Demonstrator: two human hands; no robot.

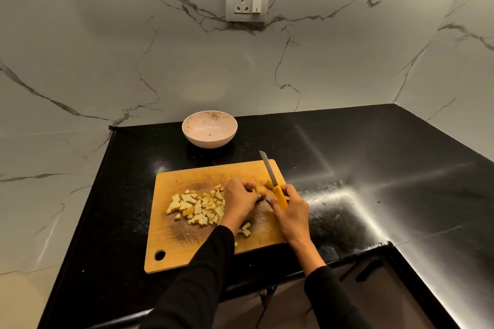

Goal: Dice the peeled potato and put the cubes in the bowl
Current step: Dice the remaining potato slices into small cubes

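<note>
Two hands meet mid-frame, a bit below centre, over the right part of the cutting board (pixel 171 254). The left hand (pixel 238 198) has its fingers curled down, pinching the last chunk of potato (pixel 262 190) against the wood. The right hand (pixel 290 212) is wrapped around the yellow handle of a knife (pixel 275 184), blade pointing up-frame and slightly left, tip just past the board's far edge.

What matters for the next cut, I reckon: the potato piece sits right between the two hands, touching the left fingertips on its left side, with the blade right at its right side. It's small now and mostly hidden, so I can't tell its long axis. Both hands are about equally close; the left is the one steadying it.

Left of the hands there's a good spread of cubes (pixel 199 207) on the board, plus a few strays (pixel 246 230) near the left wrist.

Further up-frame, well apart from the board, the pale bowl (pixel 209 128) stands on the black counter (pixel 347 157) near the marble wall; apart from maybe a speck or two, no cubes are in it. So dicing looks nearly done, transfer not started.
</note>
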